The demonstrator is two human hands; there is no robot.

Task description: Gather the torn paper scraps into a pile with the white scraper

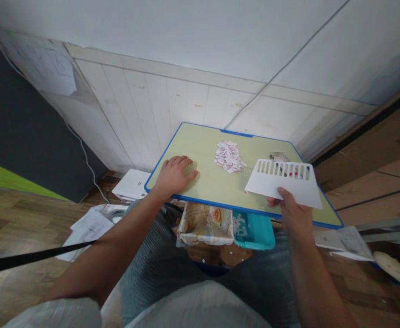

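I have the left hand (pixel 176 175) open, palm down at nine o'clock on the bench (pixel 213 187), and the right hand (pixel 290 207) gripping a white slotted panel (pixel 282 187) toward four o'clock. The paper scraps (pixel 228 156) lie heaped at the panel's ten o'clock. I judge that a brisk panel swing could scatter those loose pieces over the six o'clock edge, missing the teal bin (pixel 259 228).

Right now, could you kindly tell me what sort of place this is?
Probably a room in a home: the blue-edged table, the white panelled wall and the wood-look flooring suggest it.
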